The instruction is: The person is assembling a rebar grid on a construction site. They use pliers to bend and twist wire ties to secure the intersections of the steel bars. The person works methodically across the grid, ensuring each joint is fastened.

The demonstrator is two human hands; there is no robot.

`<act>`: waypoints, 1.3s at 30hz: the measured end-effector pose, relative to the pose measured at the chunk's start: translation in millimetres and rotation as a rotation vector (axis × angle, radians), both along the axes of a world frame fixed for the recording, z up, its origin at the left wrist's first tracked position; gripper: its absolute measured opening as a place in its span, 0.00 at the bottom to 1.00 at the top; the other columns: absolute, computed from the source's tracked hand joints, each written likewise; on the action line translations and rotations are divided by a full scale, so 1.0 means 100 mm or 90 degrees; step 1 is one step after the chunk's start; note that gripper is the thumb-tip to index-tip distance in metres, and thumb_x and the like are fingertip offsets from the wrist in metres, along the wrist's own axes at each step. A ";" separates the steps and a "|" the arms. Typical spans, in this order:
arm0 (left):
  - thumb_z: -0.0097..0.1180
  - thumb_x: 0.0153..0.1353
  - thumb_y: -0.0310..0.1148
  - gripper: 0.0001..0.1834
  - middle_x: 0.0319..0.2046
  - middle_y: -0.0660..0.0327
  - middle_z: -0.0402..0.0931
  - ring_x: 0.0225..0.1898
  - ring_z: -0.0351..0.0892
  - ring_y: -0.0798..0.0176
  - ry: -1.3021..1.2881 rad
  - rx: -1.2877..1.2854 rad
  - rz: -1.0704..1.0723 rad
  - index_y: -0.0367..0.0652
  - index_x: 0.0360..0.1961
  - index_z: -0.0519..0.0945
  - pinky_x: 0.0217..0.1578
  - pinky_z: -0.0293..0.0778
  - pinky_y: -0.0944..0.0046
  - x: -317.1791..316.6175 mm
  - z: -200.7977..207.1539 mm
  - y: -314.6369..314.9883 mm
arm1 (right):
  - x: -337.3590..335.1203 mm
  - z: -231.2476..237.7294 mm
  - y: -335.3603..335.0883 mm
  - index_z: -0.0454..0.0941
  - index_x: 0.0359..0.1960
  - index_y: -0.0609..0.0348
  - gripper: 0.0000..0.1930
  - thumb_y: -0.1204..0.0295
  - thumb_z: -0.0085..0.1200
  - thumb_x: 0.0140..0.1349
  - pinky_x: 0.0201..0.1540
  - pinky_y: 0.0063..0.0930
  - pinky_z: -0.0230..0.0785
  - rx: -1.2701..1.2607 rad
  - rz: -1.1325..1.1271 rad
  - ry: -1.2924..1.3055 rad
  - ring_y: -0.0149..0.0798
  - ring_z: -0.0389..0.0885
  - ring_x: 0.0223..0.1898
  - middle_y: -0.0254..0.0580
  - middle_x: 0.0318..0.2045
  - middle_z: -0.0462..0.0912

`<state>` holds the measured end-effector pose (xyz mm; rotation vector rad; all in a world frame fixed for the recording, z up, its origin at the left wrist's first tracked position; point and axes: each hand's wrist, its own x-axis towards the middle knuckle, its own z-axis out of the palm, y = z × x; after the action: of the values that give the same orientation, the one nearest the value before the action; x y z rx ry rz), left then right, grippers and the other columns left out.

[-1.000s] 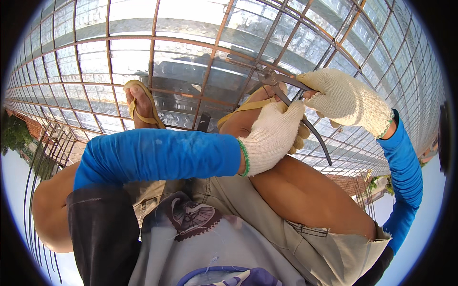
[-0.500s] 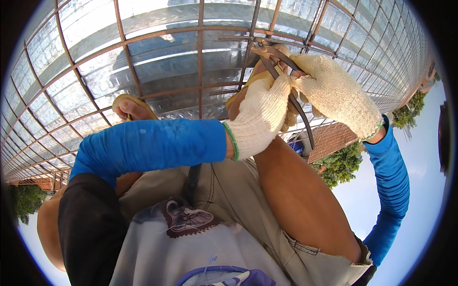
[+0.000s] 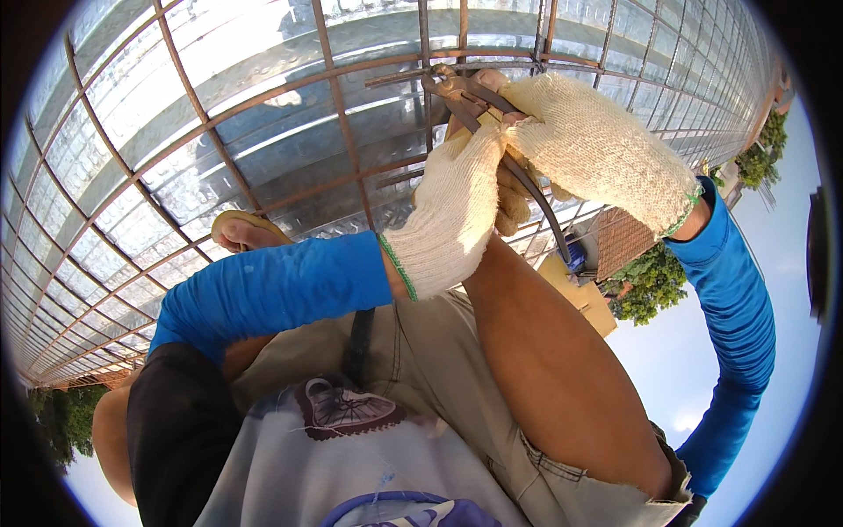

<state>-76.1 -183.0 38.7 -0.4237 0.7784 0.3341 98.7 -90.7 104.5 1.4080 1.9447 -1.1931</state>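
Observation:
Rusty long-handled pincers [image 3: 546, 209] have their jaws at a crossing of the rebar mesh [image 3: 344, 119]. My right hand [image 3: 597, 145], in a cream knit glove, is closed round the handles from the right. My left hand [image 3: 452, 211], gloved alike, is closed at the handles from the left, its thumb side touching the right glove. One handle runs out below the gloves towards my knee. Yellowish glove fingers [image 3: 513, 195] show behind that handle; whose they are I cannot tell. Any wire in the jaws is too small to make out.
Shiny ribbed metal decking [image 3: 290, 145] lies under the mesh. My left foot [image 3: 250, 234], in a yellow sandal, rests on the bars; the right is mostly hidden behind my hands. Short loose-ended bars [image 3: 395, 79] lie beside the crossing. Trees [image 3: 650, 285] and a brick-red roof [image 3: 625, 241] stand beyond.
Both hands and the pincers have shifted left and slightly up in the picture, while the view itself has turned a little. The right glove now sits further over the handles.

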 end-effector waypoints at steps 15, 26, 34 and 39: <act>0.54 0.82 0.43 0.22 0.57 0.60 0.81 0.58 0.84 0.62 0.115 -0.107 -0.089 0.39 0.65 0.78 0.61 0.81 0.62 -0.05 0.15 0.27 | -0.35 0.62 -0.01 0.64 0.72 0.73 0.39 0.63 0.64 0.64 0.33 0.50 0.80 -0.067 -0.060 -0.049 0.60 0.87 0.33 0.59 0.35 0.85; 0.55 0.82 0.40 0.20 0.58 0.59 0.81 0.61 0.83 0.63 -0.154 -0.018 0.138 0.40 0.67 0.77 0.63 0.82 0.63 -0.09 -0.48 -0.26 | -0.19 0.56 -0.41 0.71 0.69 0.68 0.34 0.64 0.65 0.65 0.37 0.48 0.82 0.149 -0.014 -0.040 0.58 0.88 0.37 0.57 0.41 0.86; 0.58 0.79 0.42 0.22 0.47 0.57 0.84 0.31 0.83 0.71 0.392 0.122 -0.226 0.38 0.65 0.77 0.27 0.76 0.70 -0.12 -0.08 0.22 | -0.07 0.46 -0.40 0.72 0.70 0.64 0.32 0.63 0.65 0.66 0.41 0.48 0.83 0.172 0.007 -0.017 0.57 0.89 0.40 0.57 0.45 0.86; 0.55 0.80 0.34 0.16 0.49 0.57 0.83 0.38 0.86 0.66 0.251 0.152 -0.134 0.40 0.63 0.78 0.35 0.83 0.65 -0.06 -0.36 0.23 | -0.03 0.52 -0.43 0.74 0.70 0.62 0.31 0.62 0.64 0.68 0.44 0.48 0.84 0.169 -0.002 -0.044 0.56 0.90 0.43 0.58 0.48 0.86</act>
<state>-82.3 -160.5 2.8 -0.0464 1.1430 0.3123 95.6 -133.2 156.7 1.5596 2.1120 -0.8988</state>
